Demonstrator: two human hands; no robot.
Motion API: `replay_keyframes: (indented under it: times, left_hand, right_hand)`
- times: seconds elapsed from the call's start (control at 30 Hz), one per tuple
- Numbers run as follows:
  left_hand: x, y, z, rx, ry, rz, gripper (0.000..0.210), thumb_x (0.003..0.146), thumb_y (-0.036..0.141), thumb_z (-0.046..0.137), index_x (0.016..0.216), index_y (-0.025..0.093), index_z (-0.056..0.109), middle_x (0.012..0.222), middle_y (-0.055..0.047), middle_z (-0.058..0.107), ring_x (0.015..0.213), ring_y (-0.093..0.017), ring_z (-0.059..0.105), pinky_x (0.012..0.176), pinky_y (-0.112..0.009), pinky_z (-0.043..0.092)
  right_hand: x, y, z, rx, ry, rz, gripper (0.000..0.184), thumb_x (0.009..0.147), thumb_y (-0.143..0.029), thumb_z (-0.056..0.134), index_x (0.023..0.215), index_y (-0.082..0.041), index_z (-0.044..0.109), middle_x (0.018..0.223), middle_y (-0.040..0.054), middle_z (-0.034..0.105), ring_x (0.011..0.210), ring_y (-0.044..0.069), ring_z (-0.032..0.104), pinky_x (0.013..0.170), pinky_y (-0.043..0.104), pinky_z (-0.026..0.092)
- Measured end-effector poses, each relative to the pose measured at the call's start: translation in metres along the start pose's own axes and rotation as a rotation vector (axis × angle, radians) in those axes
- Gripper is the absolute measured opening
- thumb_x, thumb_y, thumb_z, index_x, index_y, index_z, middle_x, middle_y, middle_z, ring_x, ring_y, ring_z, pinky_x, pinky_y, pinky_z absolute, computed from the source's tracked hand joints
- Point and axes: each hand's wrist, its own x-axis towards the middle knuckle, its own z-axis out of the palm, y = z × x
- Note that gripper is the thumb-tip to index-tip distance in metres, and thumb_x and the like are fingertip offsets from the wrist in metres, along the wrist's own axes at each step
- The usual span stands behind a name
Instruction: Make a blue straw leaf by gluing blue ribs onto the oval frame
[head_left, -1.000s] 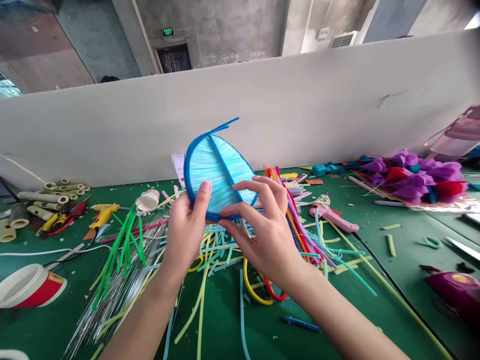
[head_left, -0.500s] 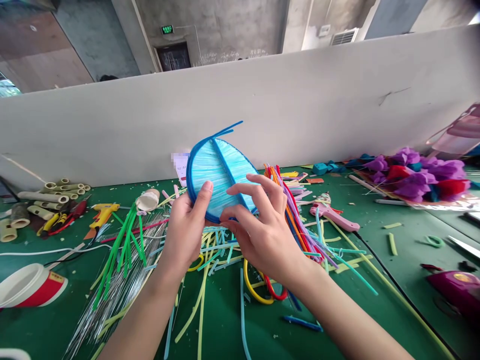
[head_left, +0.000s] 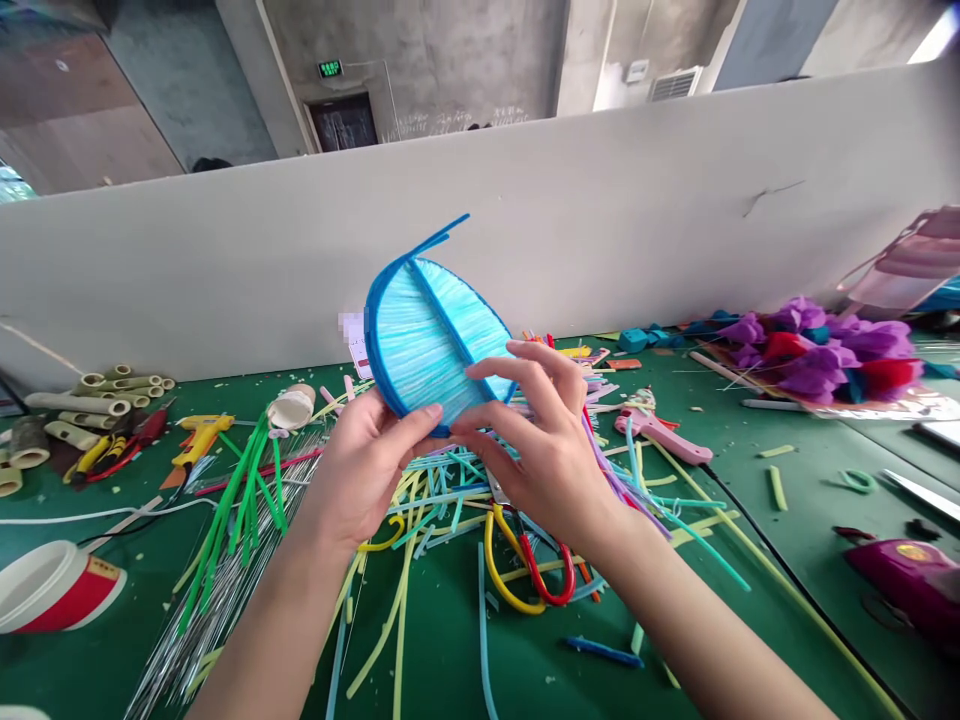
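A leaf-shaped piece made of pipe cleaners [head_left: 420, 335], light blue inside with a dark blue rim and midrib, is held up above the table. Two dark blue stem ends stick out past its top toward the right. My left hand [head_left: 375, 455] grips its lower left edge, thumb on the front face. My right hand [head_left: 536, 430] is at the lower right edge, thumb and index finger pinching the rim, the other fingers bent over the front. Below the hands lie scissors [head_left: 517, 570] with yellow and red handles, among loose pipe cleaners [head_left: 435, 510].
Left are a yellow glue gun [head_left: 201, 440], green pipe cleaners [head_left: 240, 500], thin wires [head_left: 225, 600], bamboo pieces [head_left: 112, 395] and a paper cup [head_left: 64, 585]. Right are a pink hot tool [head_left: 667, 438], purple and red flowers [head_left: 832, 350] and a maroon device [head_left: 911, 585]. A white partition [head_left: 637, 200] stands behind.
The leaf-shaped piece has shifted slightly up and left. My left thumb has slid down from its face toward the lower edge, lying flatter. The right fingers have moved slightly right.
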Motion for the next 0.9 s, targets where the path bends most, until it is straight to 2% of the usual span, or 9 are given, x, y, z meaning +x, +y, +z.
replay_keyframes:
  times: [0.13, 0.2, 0.27, 0.33, 0.43, 0.5, 0.63, 0.8, 0.9]
  left_hand:
    - [-0.001, 0.001, 0.000, -0.014, 0.041, 0.096, 0.027, 0.077, 0.023, 0.080, 0.101, 0.013, 0.073, 0.103, -0.013, 0.077, 0.093, -0.026, 0.074, 0.076, -0.034, 0.063]
    - [-0.002, 0.001, 0.001, -0.034, 0.070, 0.164, 0.031, 0.076, 0.023, 0.081, 0.105, 0.014, 0.073, 0.103, -0.012, 0.077, 0.099, -0.028, 0.073, 0.083, -0.038, 0.062]
    - [-0.002, 0.000, 0.004, -0.054, 0.108, 0.219, 0.032, 0.075, 0.021, 0.082, 0.106, 0.016, 0.072, 0.102, -0.011, 0.077, 0.104, -0.029, 0.072, 0.089, -0.042, 0.061]
    - [-0.003, -0.001, 0.008, -0.059, 0.135, 0.265, 0.024, 0.076, 0.020, 0.081, 0.098, 0.016, 0.073, 0.100, -0.010, 0.078, 0.106, -0.029, 0.071, 0.093, -0.043, 0.058]
    - [-0.003, -0.005, 0.015, -0.057, 0.142, 0.319, 0.012, 0.078, 0.019, 0.078, 0.089, 0.016, 0.073, 0.099, -0.009, 0.078, 0.104, -0.028, 0.071, 0.096, -0.043, 0.056]
    - [-0.004, -0.010, 0.018, -0.039, 0.160, 0.326, 0.015, 0.078, 0.020, 0.078, 0.092, 0.016, 0.073, 0.099, -0.008, 0.077, 0.102, -0.026, 0.072, 0.096, -0.042, 0.056]
    - [-0.004, -0.024, 0.020, 0.037, 0.175, 0.301, 0.024, 0.077, 0.024, 0.080, 0.099, 0.015, 0.074, 0.101, -0.009, 0.077, 0.100, -0.026, 0.072, 0.093, -0.039, 0.056]
    - [-0.006, -0.031, 0.024, 0.044, 0.191, 0.310, 0.022, 0.076, 0.021, 0.081, 0.097, 0.015, 0.076, 0.103, -0.008, 0.078, 0.100, -0.026, 0.072, 0.094, -0.038, 0.056]
    - [-0.004, -0.029, 0.027, -0.049, 0.287, 0.279, 0.041, 0.069, 0.016, 0.086, 0.108, 0.018, 0.074, 0.105, -0.006, 0.078, 0.104, -0.026, 0.071, 0.098, -0.039, 0.056]
  right_hand:
    - [0.006, -0.001, -0.011, 0.151, 0.191, 0.186, 0.018, 0.092, -0.027, 0.064, 0.110, -0.025, 0.064, 0.126, 0.0098, 0.058, 0.120, 0.027, 0.052, 0.101, 0.047, 0.043]
    - [0.009, -0.009, -0.016, 0.273, 0.352, 0.338, 0.017, 0.096, -0.024, 0.056, 0.112, -0.023, 0.061, 0.113, 0.0093, 0.061, 0.104, 0.022, 0.060, 0.088, 0.040, 0.050]
    - [0.010, -0.020, -0.019, 0.482, 0.398, 0.522, 0.013, 0.098, -0.028, 0.052, 0.106, -0.023, 0.061, 0.095, 0.0055, 0.064, 0.080, 0.016, 0.062, 0.068, 0.031, 0.051]
    - [0.011, -0.030, -0.016, 0.755, 0.241, 0.710, 0.018, 0.097, -0.037, 0.053, 0.096, -0.022, 0.061, 0.076, 0.0010, 0.062, 0.060, 0.012, 0.055, 0.051, 0.026, 0.044]
    - [0.010, -0.035, -0.003, 1.039, -0.025, 0.905, 0.035, 0.091, -0.052, 0.059, 0.079, -0.020, 0.059, 0.063, -0.0015, 0.059, 0.047, 0.009, 0.047, 0.040, 0.023, 0.035]
    - [0.009, -0.031, 0.007, 1.108, -0.027, 0.953, 0.038, 0.087, -0.056, 0.063, 0.078, -0.019, 0.060, 0.067, 0.0000, 0.063, 0.049, 0.010, 0.051, 0.041, 0.023, 0.039]
    - [0.006, -0.019, 0.020, 1.148, 0.090, 0.952, 0.036, 0.084, -0.053, 0.068, 0.075, -0.019, 0.062, 0.069, 0.0006, 0.066, 0.058, 0.012, 0.059, 0.055, 0.025, 0.050]
    - [0.002, -0.015, 0.021, 1.086, 0.120, 0.931, 0.038, 0.089, -0.049, 0.063, 0.067, -0.019, 0.058, 0.065, -0.0008, 0.062, 0.056, 0.012, 0.058, 0.056, 0.025, 0.047]
    - [0.002, -0.017, 0.020, 0.978, 0.106, 0.899, 0.039, 0.091, -0.048, 0.062, 0.065, -0.019, 0.057, 0.061, -0.0022, 0.056, 0.053, 0.011, 0.054, 0.050, 0.023, 0.042]
